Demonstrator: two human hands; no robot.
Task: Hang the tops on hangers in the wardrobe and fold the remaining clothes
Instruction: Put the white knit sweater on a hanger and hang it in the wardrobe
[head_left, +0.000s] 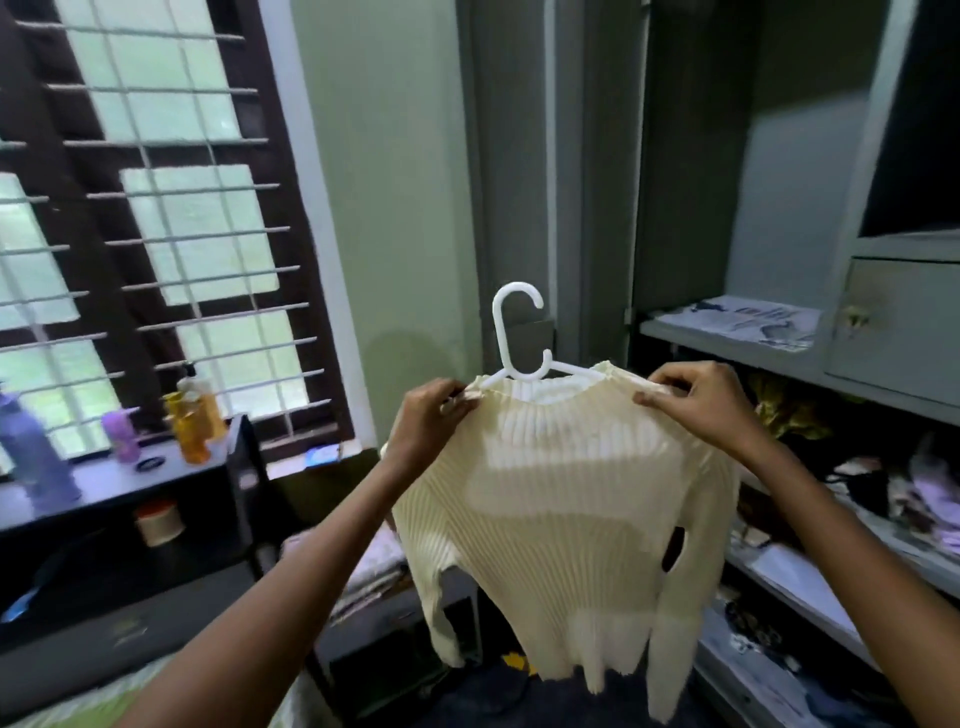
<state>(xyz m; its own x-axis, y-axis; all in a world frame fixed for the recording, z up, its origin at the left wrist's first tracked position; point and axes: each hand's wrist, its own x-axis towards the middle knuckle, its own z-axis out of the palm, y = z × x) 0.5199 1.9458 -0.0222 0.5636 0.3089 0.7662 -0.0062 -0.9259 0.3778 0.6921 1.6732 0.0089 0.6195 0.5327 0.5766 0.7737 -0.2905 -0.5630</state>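
Nearest us, our left hand (434, 415) and right hand (698, 402) each pinch a shoulder of the cream ribbed knit top (556, 519), fingers curled onto the fabric where it lies over the arms of the white plastic hanger (519, 338). The top hangs between the hands at the middle of the view, its long axis straight down, sleeves dangling. The hanger's hook rises just above the neckline, between the two hands and about equally near each, its opening facing right. Beyond and to the right stands the grey open wardrobe (727, 208); no rail shows, so we judge the hook must travel up and right. We can read no labels or writing anywhere.
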